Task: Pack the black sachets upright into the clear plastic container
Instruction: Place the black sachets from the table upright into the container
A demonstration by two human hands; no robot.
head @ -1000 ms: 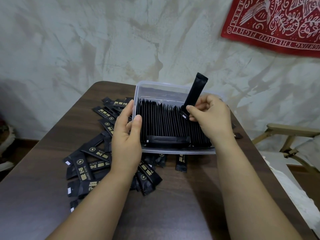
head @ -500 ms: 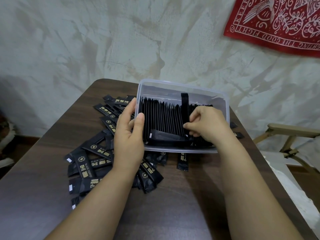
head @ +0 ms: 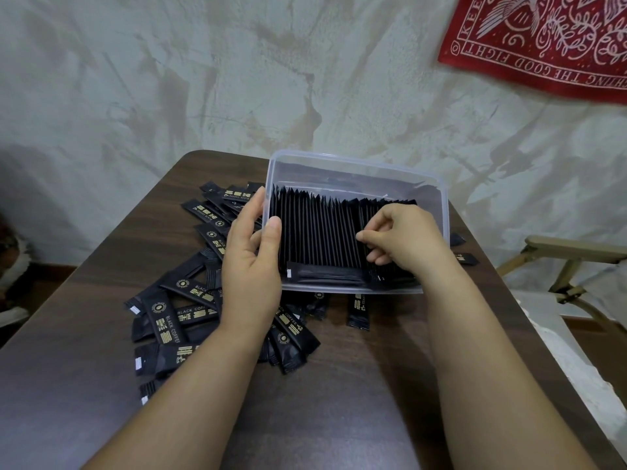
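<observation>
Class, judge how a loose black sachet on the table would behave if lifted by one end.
The loose sachet is probably light: thin and narrow. Likely stiff, since the packed sachets stand upright in the container. Its glossy film may slip.

A home room: mottled plaster wall [head: 169, 79], red bandana [head: 549, 35] hung up, folding wooden chair [head: 570, 262].

Bare left grip [head: 249, 266], right grip [head: 403, 242] (forearms too)

Loose black foil sachets [head: 163, 321] left of the clear plastic container [head: 339, 174] read "BLACK COFFEE"; the red patterned cloth [head: 543, 39] above the container reads "THE GOOD FIGHT", upside down.
</observation>
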